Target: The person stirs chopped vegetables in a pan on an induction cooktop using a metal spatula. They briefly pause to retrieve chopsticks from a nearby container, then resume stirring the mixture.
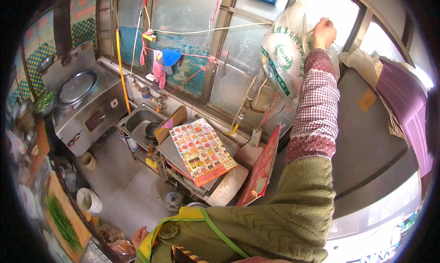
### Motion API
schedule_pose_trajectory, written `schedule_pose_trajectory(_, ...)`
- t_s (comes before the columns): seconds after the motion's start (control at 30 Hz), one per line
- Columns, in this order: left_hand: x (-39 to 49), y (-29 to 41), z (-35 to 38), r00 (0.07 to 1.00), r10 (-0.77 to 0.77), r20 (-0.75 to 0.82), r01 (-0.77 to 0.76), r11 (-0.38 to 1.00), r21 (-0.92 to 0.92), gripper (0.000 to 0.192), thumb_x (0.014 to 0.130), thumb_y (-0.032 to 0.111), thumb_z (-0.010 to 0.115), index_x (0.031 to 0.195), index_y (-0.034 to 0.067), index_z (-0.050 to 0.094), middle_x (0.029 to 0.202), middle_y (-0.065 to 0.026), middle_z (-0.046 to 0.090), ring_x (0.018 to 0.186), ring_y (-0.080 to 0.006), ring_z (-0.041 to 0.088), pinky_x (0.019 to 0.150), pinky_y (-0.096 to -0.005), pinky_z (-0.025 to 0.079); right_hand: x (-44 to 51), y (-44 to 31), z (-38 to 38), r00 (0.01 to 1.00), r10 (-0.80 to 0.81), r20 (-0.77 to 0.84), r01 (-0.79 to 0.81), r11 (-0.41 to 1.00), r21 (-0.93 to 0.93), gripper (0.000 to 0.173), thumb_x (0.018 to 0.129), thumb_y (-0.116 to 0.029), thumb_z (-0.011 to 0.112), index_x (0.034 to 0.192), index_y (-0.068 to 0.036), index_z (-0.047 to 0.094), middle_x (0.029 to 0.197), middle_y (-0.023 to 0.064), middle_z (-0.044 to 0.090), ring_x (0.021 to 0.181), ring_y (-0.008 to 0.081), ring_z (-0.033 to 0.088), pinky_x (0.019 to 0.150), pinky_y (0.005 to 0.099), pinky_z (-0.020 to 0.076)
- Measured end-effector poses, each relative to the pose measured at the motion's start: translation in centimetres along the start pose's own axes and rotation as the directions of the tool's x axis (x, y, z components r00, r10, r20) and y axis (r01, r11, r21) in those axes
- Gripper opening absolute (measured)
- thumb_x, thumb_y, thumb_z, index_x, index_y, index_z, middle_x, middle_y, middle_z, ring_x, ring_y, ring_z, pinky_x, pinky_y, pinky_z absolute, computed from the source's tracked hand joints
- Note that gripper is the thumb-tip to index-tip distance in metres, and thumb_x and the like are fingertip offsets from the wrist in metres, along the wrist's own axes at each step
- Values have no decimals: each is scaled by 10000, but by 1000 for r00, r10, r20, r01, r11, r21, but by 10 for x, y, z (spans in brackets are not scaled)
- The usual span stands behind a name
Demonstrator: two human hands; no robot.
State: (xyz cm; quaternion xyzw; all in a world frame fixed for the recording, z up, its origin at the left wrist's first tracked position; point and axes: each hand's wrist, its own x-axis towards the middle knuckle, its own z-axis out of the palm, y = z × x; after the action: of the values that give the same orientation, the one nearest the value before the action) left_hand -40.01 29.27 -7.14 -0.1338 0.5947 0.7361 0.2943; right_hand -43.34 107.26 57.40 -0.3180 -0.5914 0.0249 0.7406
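Observation:
My right hand [325, 32] is raised high in front of the bright window, its fingers curled beside a hanging white plastic bag [282, 53] with green print. Glare and the turn of the hand hide whether the fingers grip the bag. A checked sleeve cover [314, 104] wraps that forearm. Low at my left side, my left hand [139, 236] shows only in part past the edge of my yellow apron [187, 213]; whether it holds anything is hidden.
A dark-topped cabinet [369, 125] stands right, with a purple plastic basket [404, 104] on it. A printed sheet [204, 149] covers the counter by the steel sink [141, 118]. Left are a stove [92, 104], a white bucket [89, 200] and green stalks [62, 223] on a board.

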Motion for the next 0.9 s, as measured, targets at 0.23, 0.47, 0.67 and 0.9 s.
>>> schedule_pose_trajectory(0.23,-37,41,30,903,395,-171,-285,846,451,371,1031,283,574,1154,-38,710,803,-119,727,736,-181,691,722,-327,553,-109,-163,-70,870,-452,195,-194,49,980,167,965,-39,629,1091,69,612,989,165,692,802,300,739,739,408,647)
schedule_pose_trajectory(0.47,-97,74,59,890,424,-165,-439,896,-68,564,1101,428,385,1469,14,492,1194,-154,681,1013,-214,659,943,-369,525,-468,-258,-121,-241,-802,547,-969,228,-93,186,1002,-124,543,1069,36,611,933,214,714,846,305,743,734,379,645)
schedule_pose_trajectory(0.67,-162,60,20,812,440,-383,-569,742,-355,720,1062,604,319,1511,50,416,1347,-157,606,1124,-251,639,943,-373,515,-637,-324,-219,-541,-809,230,-773,371,-515,192,1005,-119,556,1089,30,642,967,162,719,784,288,750,691,354,639)
schedule_pose_trajectory(0.9,-250,25,-24,657,371,-657,-741,479,-470,759,1053,633,292,1518,44,404,1329,-123,585,1131,-262,636,936,-372,534,-715,-403,-362,-626,-764,-157,-658,626,-418,193,1026,-122,549,1081,35,646,917,139,711,762,233,740,655,293,618)
